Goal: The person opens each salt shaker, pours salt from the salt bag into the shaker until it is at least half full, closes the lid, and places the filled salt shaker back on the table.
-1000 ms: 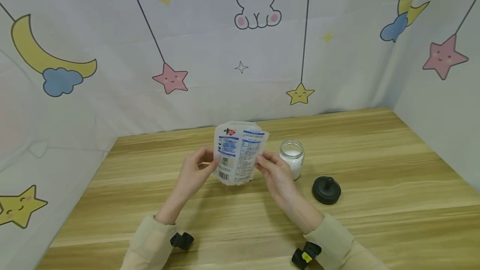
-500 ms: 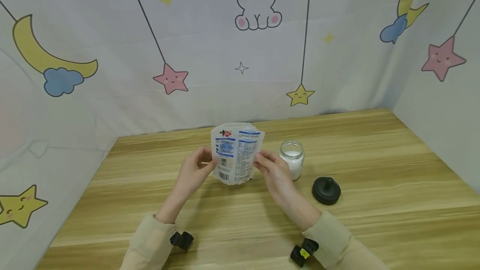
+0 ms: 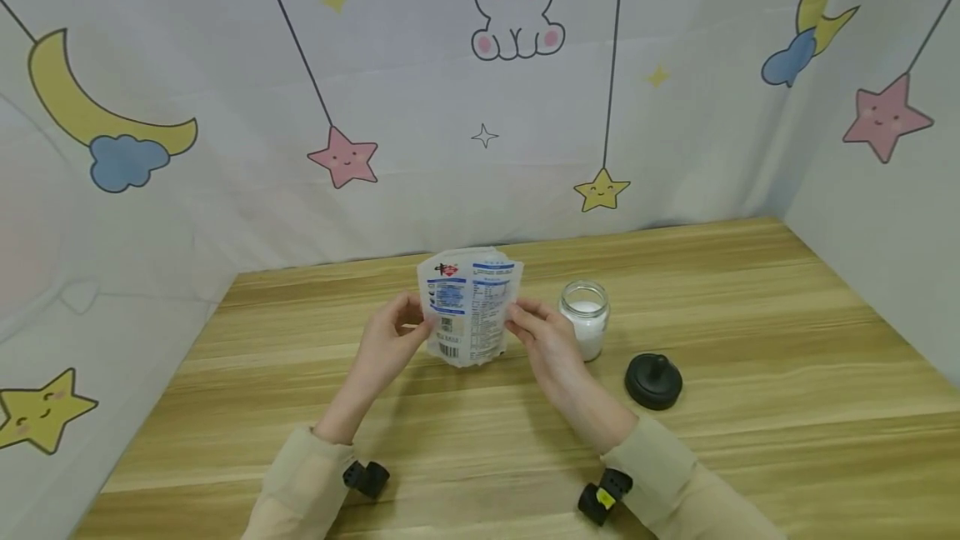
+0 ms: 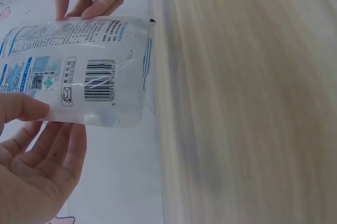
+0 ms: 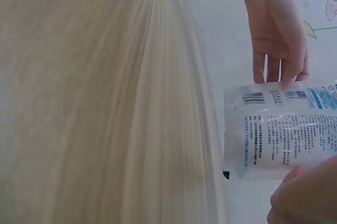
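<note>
A white plastic pouch (image 3: 468,307) with blue print and a barcode is held up over the table, its printed back toward the head camera. My left hand (image 3: 392,338) pinches its left edge between thumb and fingers. The right hand (image 3: 551,348) grips the opposite edge the same way. In the left wrist view the pouch (image 4: 79,71) looks slightly bulged, with thumb in front and fingers behind. Just beyond the right hand stands an uncapped glass jar (image 3: 587,319) with white contents. The pouch's far side is hidden.
A black round lid (image 3: 653,381) with a knob lies on the wooden table (image 3: 750,340), right of the jar. Behind the table hangs a pale cloth backdrop (image 3: 420,90) printed with a rabbit, stars and moons.
The pouch has shifted slightly left and its top a little lower, with the right hand moving left along with it. Both hands keep their hold. Jar and lid have stayed put.
</note>
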The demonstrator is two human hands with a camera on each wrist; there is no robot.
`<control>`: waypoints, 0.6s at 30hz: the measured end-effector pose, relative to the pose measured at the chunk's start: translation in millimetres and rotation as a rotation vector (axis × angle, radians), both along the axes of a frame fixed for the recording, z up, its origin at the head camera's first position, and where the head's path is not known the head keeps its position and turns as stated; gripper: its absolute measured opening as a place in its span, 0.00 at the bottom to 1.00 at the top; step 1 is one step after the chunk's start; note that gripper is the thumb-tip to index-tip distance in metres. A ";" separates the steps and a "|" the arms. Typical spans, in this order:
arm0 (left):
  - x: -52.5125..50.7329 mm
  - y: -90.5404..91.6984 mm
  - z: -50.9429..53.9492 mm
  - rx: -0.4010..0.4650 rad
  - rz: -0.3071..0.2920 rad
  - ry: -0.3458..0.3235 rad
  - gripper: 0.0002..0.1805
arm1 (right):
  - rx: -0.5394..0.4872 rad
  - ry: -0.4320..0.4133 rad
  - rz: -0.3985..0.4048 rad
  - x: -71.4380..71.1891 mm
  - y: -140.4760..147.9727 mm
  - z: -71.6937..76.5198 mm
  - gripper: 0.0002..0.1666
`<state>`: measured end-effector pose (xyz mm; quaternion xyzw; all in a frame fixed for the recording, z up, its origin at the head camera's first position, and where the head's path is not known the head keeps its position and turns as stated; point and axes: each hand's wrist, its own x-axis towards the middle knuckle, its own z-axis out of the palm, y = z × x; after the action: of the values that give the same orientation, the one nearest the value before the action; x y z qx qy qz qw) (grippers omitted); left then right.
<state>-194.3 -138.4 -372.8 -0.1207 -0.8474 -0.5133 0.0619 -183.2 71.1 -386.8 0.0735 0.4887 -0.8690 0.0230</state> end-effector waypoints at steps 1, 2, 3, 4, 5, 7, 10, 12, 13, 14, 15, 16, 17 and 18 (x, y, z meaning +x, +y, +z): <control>-0.5 0.1 -0.2 0.003 0.002 -0.002 0.07 | 0.002 0.002 0.001 -0.4 -0.3 -0.2 0.05; -0.9 0.0 -0.5 0.004 0.003 -0.004 0.07 | 0.004 0.004 0.001 -0.8 -0.7 -0.3 0.05; -1.4 -0.3 -1.0 0.005 0.006 -0.005 0.07 | 0.005 0.004 -0.001 -1.0 -1.3 -0.1 0.06; -1.9 -0.5 -1.5 0.006 0.007 -0.004 0.07 | 0.008 0.005 -0.001 -1.0 -1.7 -0.1 0.06; -2.4 -0.8 -1.9 0.007 0.008 -0.004 0.07 | 0.013 0.007 0.000 -1.3 -2.1 -0.2 0.06; -3.6 -1.2 -2.9 0.005 0.014 -0.007 0.07 | 0.021 0.002 0.000 -2.1 -3.0 -0.3 0.06; -5.4 -1.4 -3.9 -0.003 0.025 -0.016 0.07 | 0.029 -0.005 0.002 -2.8 -3.8 -0.1 0.06; -6.5 -1.4 -4.4 -0.004 0.031 -0.029 0.08 | 0.028 -0.009 0.002 -3.5 -4.3 -0.4 0.06; -6.9 -1.3 -4.4 -0.002 0.033 -0.034 0.08 | 0.030 -0.008 0.004 -3.8 -4.5 -0.6 0.06; -7.2 -1.3 -4.5 -0.002 0.036 -0.040 0.08 | 0.030 -0.007 0.003 -4.3 -4.7 -0.9 0.06; -7.4 -1.3 -4.6 0.000 0.037 -0.045 0.08 | 0.031 -0.005 0.003 -4.4 -5.0 -1.1 0.06; -7.7 -1.4 -4.5 0.005 0.038 -0.050 0.08 | 0.031 -0.005 0.002 -4.9 -5.4 -1.6 0.05; -7.9 -1.5 -4.7 0.006 0.040 -0.052 0.08 | 0.035 -0.001 0.003 -5.2 -5.7 -2.2 0.05; -8.2 -1.7 -5.0 0.007 0.042 -0.054 0.08 | 0.036 0.000 0.003 -5.4 -6.1 -2.4 0.05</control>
<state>-202.5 -140.1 -377.9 -0.0888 -0.8492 -0.5181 0.0502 -188.5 65.0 -389.2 0.0732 0.5044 -0.8600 0.0230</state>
